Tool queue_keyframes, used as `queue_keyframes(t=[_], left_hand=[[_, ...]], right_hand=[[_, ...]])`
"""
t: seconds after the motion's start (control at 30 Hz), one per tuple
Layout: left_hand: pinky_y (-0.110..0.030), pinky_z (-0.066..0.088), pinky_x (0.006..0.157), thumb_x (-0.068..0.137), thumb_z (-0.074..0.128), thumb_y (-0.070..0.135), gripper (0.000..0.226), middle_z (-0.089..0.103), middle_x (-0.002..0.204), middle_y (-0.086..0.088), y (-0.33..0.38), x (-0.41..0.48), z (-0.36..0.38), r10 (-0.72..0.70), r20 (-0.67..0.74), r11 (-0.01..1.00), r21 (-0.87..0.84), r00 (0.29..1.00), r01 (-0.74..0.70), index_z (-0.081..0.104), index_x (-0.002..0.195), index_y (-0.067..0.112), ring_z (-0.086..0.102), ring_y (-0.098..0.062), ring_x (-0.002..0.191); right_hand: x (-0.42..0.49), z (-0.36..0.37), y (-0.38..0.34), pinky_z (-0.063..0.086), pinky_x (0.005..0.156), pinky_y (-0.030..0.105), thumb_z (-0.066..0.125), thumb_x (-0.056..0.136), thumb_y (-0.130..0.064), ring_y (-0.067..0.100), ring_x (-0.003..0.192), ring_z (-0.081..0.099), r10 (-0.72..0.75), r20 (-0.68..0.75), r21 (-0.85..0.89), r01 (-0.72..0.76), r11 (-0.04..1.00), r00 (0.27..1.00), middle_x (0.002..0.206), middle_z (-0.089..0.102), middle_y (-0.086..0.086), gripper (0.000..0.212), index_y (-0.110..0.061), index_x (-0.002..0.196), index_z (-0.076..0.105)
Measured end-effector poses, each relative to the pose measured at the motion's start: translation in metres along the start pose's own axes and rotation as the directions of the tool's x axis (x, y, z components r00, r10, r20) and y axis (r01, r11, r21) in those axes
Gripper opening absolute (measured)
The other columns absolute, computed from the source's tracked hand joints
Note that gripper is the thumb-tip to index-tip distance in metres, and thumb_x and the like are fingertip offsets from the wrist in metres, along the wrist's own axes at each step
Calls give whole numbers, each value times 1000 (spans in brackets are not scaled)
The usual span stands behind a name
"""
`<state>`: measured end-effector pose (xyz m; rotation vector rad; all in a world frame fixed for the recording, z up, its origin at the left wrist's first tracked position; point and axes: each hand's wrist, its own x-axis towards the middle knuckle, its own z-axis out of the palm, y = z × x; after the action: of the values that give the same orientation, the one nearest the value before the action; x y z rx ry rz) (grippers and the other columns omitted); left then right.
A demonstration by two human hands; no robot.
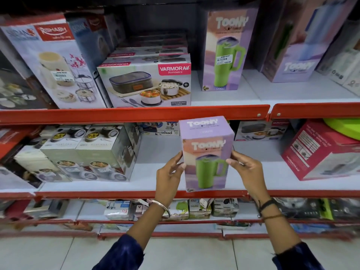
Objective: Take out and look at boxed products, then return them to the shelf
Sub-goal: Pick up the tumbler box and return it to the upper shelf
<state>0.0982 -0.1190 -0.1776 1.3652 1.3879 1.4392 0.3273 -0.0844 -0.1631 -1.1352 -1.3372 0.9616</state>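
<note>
A lilac Toony tumbler box [206,152] with a green mug printed on its front is held upright in front of the middle shelf. My left hand [170,173] grips its left edge and my right hand [247,170] grips its right edge. A matching Toony box [224,51] stands on the upper shelf [136,114], above and slightly right of the held one. The white middle shelf [155,172] shows behind the held box.
A Varmora lunch box carton [144,84] and a Rishabh tiffin carton [50,61] stand at upper left. Stacked lunch box cartons [87,152] fill the middle shelf's left. A red Varmora box [315,151] lies at right. Small boxes [175,209] line the lower shelf.
</note>
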Motion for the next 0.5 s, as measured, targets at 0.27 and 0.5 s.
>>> queue_keyframes(t=[0.27,0.5], left_hand=[[-49,56,88,76,61,48,34,71,113,-1,56,25,-5,96,-40,995,33,995,-94,64,109,42,68,-14,99],[-48,59,79,69,59,56,36,75,104,-3,71,33,-4,112,-45,991,76,993,-108,62,103,45,70,-11,85]], right_hand=[[25,-13,-51,55,78,18,64,80,-4,-2,85,64,-117,14,49,116,992,993,96,71,-20,32,-18,109,64],[21,-20,-59,54,73,16,60,84,-4,-6,86,62,-104,46,66,100,993,994,91,70,-27,32,-20,112,63]])
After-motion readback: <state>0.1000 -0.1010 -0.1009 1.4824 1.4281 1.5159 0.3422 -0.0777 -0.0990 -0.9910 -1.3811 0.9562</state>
